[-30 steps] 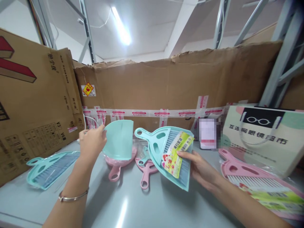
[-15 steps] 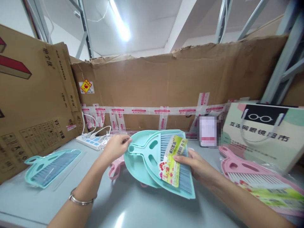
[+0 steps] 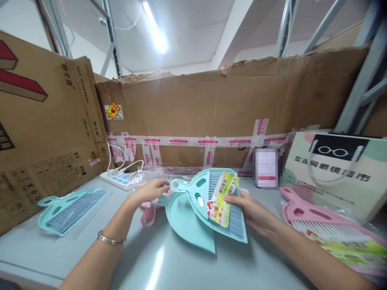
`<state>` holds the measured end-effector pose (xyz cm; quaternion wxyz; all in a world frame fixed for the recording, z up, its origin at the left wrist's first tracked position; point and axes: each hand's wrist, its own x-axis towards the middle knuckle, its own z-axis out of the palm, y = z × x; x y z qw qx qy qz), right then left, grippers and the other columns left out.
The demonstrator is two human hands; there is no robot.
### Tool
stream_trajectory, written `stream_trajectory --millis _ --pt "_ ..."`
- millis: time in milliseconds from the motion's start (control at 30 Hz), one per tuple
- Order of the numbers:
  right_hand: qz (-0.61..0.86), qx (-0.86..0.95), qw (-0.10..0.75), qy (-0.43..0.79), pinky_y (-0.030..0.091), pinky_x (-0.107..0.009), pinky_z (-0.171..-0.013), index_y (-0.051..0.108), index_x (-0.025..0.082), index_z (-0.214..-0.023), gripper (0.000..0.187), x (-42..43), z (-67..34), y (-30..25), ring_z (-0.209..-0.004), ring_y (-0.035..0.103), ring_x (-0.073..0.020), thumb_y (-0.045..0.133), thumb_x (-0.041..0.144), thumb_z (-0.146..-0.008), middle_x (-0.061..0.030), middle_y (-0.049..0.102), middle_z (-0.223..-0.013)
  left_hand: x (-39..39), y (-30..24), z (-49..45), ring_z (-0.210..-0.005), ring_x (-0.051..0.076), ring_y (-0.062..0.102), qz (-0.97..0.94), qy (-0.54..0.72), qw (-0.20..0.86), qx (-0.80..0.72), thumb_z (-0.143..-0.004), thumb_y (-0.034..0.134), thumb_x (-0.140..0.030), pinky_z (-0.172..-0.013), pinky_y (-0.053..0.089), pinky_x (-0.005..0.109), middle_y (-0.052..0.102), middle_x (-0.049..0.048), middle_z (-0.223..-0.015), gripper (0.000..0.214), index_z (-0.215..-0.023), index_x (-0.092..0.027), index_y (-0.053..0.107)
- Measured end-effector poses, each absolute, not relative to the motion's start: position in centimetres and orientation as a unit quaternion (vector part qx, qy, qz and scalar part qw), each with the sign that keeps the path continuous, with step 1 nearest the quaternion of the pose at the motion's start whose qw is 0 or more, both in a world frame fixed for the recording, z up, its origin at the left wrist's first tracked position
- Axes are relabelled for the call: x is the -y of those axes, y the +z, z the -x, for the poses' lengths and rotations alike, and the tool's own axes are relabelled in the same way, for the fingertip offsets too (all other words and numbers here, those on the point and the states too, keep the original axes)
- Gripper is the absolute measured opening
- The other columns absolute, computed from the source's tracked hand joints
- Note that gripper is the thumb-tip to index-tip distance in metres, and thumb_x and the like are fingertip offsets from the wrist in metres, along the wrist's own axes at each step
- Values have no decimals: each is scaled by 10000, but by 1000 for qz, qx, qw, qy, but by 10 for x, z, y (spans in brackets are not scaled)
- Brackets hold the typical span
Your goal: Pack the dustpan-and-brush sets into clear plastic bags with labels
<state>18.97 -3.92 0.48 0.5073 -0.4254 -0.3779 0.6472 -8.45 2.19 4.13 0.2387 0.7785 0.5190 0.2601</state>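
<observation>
A turquoise brush-and-dustpan set point(image 3: 199, 201) with blue bristles and a yellow-green card label point(image 3: 223, 201) is tilted up in my right hand point(image 3: 252, 205). My right thumb presses on the label, the other fingers behind. Partly under the set is a second turquoise dustpan point(image 3: 189, 225) with no brush in it. My left hand point(image 3: 152, 190) is beside the two handles, fingers stretched out and slightly curved. Contact with the lower handle is hard to make out. Below that hand shows a pink handle point(image 3: 148, 215), the rest of it mostly covered.
Another turquoise brush-and-dustpan set point(image 3: 71, 211) lies in clear wrapping at left, a pink one point(image 3: 326, 221) at right. Behind are a power strip point(image 3: 117, 179), a phone point(image 3: 266, 167), a paper bag point(image 3: 338, 173) and a large cardboard box point(image 3: 193, 104) along the grey table point(image 3: 133, 262).
The lower dustpan has come apart from the labelled set and sits lower. The set's handle has shifted right and up. My left fingers have loosened from their pinch at the handles.
</observation>
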Motion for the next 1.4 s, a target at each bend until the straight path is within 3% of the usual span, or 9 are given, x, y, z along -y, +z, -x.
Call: stream_trajectory --millis 333,467,767,900,1033,1167,1267,1333,1400 --pt "422 335 562 628 557 -361 -726 616 153 -927 287 37 -192 8 -767 686 -242 695 130 -651 -92 718 -889 -18 51 104 -655 171 579 -766 67 313 -558 -547 657 -484 -453 361 191 656 39 -835 442 -905 -226 675" --pt "416 338 570 623 562 -364 -716 613 143 -954 333 36 -193 7 -781 684 -254 712 139 -636 -105 715 -900 -21 47 100 -589 150 541 -812 52 276 -512 -598 619 -407 -479 349 205 642 11 -689 266 -758 -203 682" --pt "386 277 655 587 547 -405 -804 596 181 -1031 371 30 -200 17 -901 659 -268 660 135 -668 -72 711 -941 -38 59 128 -721 175 554 -743 342 120 -562 -701 509 -400 -648 394 248 630 26 -711 268 -681 -155 616" --pt "389 258 663 585 544 -405 -821 613 179 -987 319 29 -200 17 -876 666 -263 642 119 -675 -57 722 -873 -43 41 104 -658 173 551 -724 371 159 -560 -670 537 -376 -619 401 259 620 37 -652 245 -631 -143 601" --pt "392 254 657 592 562 -387 -780 614 175 -984 302 28 -199 14 -839 675 -254 634 117 -688 -55 724 -861 -42 19 65 -691 185 570 -762 343 185 -518 -717 488 -335 -663 428 284 645 55 -705 236 -672 -143 618" --pt "395 263 652 591 579 -363 -719 603 166 -1018 339 29 -199 12 -832 677 -251 641 110 -685 -69 718 -907 -46 14 72 -1017 215 550 -799 301 160 -496 -779 376 -230 -896 402 333 628 96 -1088 342 -994 -156 631" --pt "398 262 650 592 583 -366 -697 598 154 -1031 354 29 -199 11 -805 681 -254 633 89 -685 -83 718 -901 -50 15 96 -1227 235 403 -817 196 86 -535 -663 454 -109 -1009 315 360 462 102 -1334 526 -1178 -166 549" --pt "396 256 647 599 581 -356 -705 596 151 -1039 359 28 -199 10 -804 682 -246 632 85 -688 -84 716 -915 -53 14 106 -1187 260 446 -826 116 63 -547 -641 499 -124 -959 366 368 479 112 -1313 546 -1182 -175 547" --pt "392 253 648 601 581 -346 -707 596 151 -1044 362 28 -199 9 -805 682 -239 635 85 -690 -82 715 -920 -56 12 111 -1063 266 538 -818 87 28 -568 -681 490 -165 -893 406 367 594 108 -1150 383 -1036 -182 632"
